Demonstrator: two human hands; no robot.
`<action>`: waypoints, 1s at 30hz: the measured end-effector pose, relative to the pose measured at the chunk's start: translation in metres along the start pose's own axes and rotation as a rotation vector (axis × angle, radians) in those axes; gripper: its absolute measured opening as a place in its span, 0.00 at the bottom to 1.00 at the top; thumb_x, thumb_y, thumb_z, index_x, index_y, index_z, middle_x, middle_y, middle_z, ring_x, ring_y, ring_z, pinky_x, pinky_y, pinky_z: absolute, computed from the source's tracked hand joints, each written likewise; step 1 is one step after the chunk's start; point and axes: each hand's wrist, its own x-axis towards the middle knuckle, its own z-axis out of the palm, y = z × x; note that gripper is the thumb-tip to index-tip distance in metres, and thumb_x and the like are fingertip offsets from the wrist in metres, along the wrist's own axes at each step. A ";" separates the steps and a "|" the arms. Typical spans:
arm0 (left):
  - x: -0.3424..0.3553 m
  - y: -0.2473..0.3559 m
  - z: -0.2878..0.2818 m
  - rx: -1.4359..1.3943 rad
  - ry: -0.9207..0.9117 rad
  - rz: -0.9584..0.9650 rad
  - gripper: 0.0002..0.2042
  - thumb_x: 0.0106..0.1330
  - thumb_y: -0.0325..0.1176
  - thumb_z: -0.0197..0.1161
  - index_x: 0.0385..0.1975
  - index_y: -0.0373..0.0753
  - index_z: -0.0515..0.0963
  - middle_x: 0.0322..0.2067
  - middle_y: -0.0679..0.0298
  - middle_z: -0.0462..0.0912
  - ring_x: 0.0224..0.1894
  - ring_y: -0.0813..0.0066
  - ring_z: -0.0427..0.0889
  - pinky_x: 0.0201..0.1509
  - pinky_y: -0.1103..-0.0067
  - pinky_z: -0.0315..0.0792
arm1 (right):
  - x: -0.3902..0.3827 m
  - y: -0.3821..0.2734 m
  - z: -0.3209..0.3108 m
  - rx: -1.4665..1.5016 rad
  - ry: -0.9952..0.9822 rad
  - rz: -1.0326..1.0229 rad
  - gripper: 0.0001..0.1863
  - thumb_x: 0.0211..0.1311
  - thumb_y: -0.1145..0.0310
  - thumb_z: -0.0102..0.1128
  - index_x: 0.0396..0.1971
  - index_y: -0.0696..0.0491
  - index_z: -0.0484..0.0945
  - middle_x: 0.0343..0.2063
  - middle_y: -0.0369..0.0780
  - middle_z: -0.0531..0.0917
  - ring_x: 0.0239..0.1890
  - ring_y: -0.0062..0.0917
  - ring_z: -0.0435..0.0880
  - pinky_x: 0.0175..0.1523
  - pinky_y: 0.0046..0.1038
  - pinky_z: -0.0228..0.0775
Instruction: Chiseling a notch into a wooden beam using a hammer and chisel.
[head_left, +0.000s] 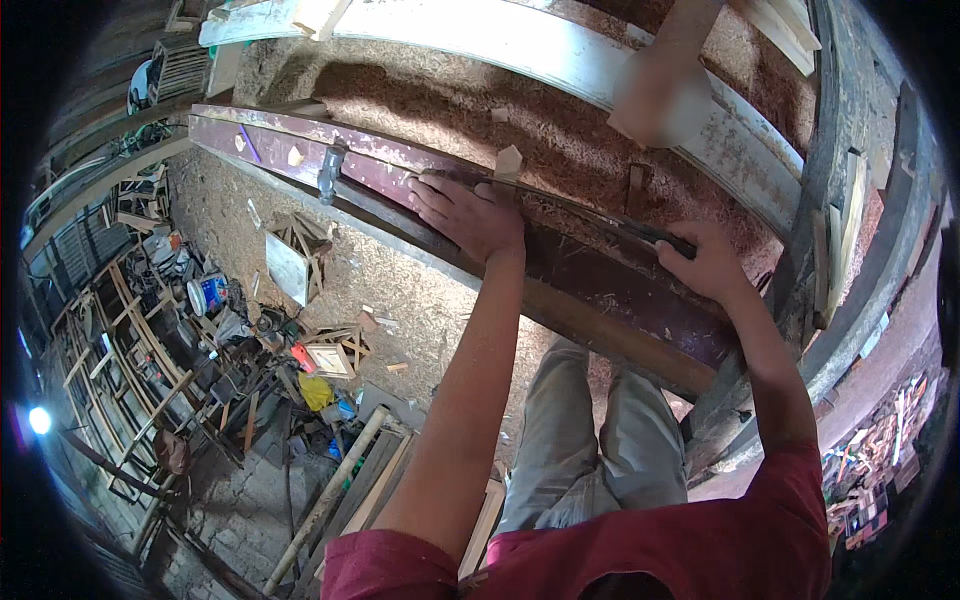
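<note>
A long reddish-brown wooden beam (pixel 610 290) lies across in front of me. My left hand (pixel 468 215) rests flat on its top, fingers stretched out, close to the far end of a thin, long tool (pixel 590 213). My right hand (pixel 705 262) is closed around that tool's dark handle, near the beam's right end; its exact kind is hard to make out. Left of my left hand, a hammer (pixel 329 172) lies on the beam. Farther left are a purple pencil-like stick (pixel 249 143) and a small wood chip (pixel 295 156). A small pale wood block (pixel 509 161) sits at the beam's far edge.
Beyond the beam runs a long whitish board (pixel 500 45), where another person's arm (pixel 685 30) reaches in. Dark upright timbers (pixel 800 190) stand at the right. Sawdust covers the floor (pixel 420 320). Scrap wood, a blue-and-white bucket (pixel 208 294) and a yellow bag (pixel 316 391) lie left.
</note>
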 end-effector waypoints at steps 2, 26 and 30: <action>0.002 0.001 0.001 0.001 0.063 0.050 0.39 0.72 0.37 0.53 0.78 0.19 0.53 0.80 0.31 0.50 0.84 0.33 0.49 0.89 0.52 0.45 | 0.019 -0.021 0.018 -0.084 0.007 -0.041 0.22 0.66 0.53 0.69 0.41 0.59 0.90 0.30 0.55 0.88 0.33 0.50 0.89 0.45 0.43 0.81; 0.004 0.001 0.000 -0.025 0.030 0.014 0.41 0.67 0.35 0.56 0.78 0.20 0.53 0.80 0.30 0.50 0.83 0.32 0.48 0.88 0.50 0.45 | 0.061 -0.044 0.043 -0.197 -0.008 -0.019 0.23 0.65 0.52 0.70 0.40 0.60 0.90 0.31 0.53 0.88 0.33 0.45 0.87 0.46 0.44 0.79; 0.002 0.003 0.001 -0.035 0.035 0.010 0.41 0.67 0.35 0.56 0.78 0.20 0.53 0.80 0.31 0.51 0.83 0.32 0.48 0.88 0.49 0.45 | 0.066 -0.046 0.044 -0.158 0.032 -0.025 0.23 0.65 0.52 0.70 0.41 0.60 0.90 0.32 0.54 0.88 0.34 0.44 0.88 0.47 0.44 0.80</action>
